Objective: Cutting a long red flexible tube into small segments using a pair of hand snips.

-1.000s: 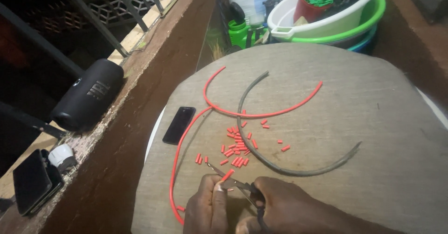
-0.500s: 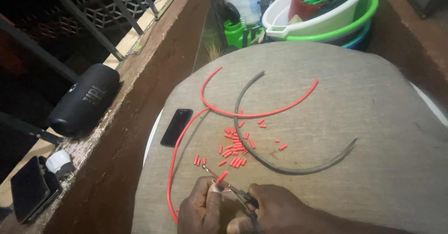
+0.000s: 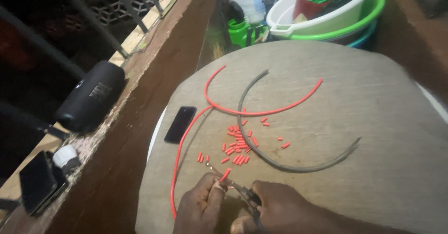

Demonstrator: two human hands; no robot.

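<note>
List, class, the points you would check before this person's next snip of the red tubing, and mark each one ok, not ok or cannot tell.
1. Red tubing pinched in the left hand: ok, its short end sticks up past the fingertips.
2. Cutting tool held in the right hand: ok, the handles are in its grip.
3. Blades lined up on the tubing: cannot tell, the tips are too small to make out.
4. Cut red pieces kept together on the cloth: not ok, several lie scattered.
5. Black phone away from the cutting spot: ok.
6. Grey tube apart from both hands: ok.
</note>
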